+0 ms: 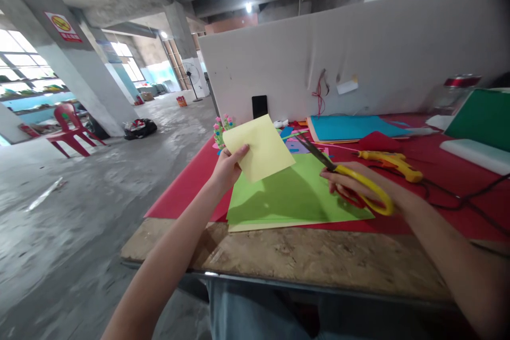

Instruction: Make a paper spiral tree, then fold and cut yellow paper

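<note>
The left hand [228,169] pinches the pale yellow sheet [260,147] by its near-left corner, lifted off the worktop [303,255] so its free edge faces right. There the right hand [350,183], its grip closed through the handles, levels the yellow scissors [346,175] (blades slightly parted) above the green sheet [290,196].

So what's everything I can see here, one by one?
yellow paper: one, pale yellow, held up over the table
scissors: one, yellow handles, in the right hand
green sheet: one, lime, flat on the table
glue gun: one, yellow, on the red cover
blue sheet: one, blue, by the white partition
table: one, bare board at the front edge
chair: one, red, on the floor at left
left hand: grip on the yellow paper
right hand: grip on the scissors
</note>
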Demonstrator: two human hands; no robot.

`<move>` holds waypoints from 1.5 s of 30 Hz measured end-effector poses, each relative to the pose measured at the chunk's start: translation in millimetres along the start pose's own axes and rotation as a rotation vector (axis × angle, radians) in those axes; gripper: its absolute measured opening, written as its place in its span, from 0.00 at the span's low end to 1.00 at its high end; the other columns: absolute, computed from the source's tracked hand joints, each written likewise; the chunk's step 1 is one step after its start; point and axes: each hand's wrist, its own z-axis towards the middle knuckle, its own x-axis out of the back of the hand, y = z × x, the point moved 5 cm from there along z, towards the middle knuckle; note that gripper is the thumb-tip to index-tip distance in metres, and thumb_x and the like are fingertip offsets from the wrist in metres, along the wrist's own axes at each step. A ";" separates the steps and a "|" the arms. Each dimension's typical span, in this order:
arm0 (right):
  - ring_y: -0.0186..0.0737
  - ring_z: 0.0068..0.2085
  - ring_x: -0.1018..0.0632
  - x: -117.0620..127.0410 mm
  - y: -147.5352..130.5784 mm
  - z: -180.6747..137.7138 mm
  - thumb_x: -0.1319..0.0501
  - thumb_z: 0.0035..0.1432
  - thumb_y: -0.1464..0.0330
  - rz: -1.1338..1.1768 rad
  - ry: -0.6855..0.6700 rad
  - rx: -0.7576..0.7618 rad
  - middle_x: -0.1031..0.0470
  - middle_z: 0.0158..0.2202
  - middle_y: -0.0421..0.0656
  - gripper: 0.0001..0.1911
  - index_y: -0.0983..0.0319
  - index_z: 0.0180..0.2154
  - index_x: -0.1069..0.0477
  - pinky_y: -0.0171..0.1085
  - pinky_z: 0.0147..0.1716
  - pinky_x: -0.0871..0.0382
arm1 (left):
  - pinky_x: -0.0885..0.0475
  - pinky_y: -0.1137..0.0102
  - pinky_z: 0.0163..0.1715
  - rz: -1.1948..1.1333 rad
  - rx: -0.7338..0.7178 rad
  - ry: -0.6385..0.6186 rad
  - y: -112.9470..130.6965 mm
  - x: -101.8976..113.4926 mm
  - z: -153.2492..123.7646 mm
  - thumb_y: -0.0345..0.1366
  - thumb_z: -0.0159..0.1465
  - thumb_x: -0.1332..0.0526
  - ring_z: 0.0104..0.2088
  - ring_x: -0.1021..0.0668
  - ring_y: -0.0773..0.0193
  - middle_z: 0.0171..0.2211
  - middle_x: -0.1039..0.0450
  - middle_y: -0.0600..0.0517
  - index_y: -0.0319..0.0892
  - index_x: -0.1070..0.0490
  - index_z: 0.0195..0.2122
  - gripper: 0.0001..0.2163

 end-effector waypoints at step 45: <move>0.32 0.30 0.27 -38.0 -36.0 67.5 0.34 0.41 0.71 0.959 0.164 0.097 0.27 0.30 0.39 0.13 0.62 0.33 0.31 0.31 0.30 0.32 | 0.31 0.63 0.44 0.196 0.296 -0.297 -60.8 -29.6 -28.5 0.33 0.39 0.29 0.44 0.27 0.52 0.42 0.27 0.46 0.40 0.29 0.39 0.23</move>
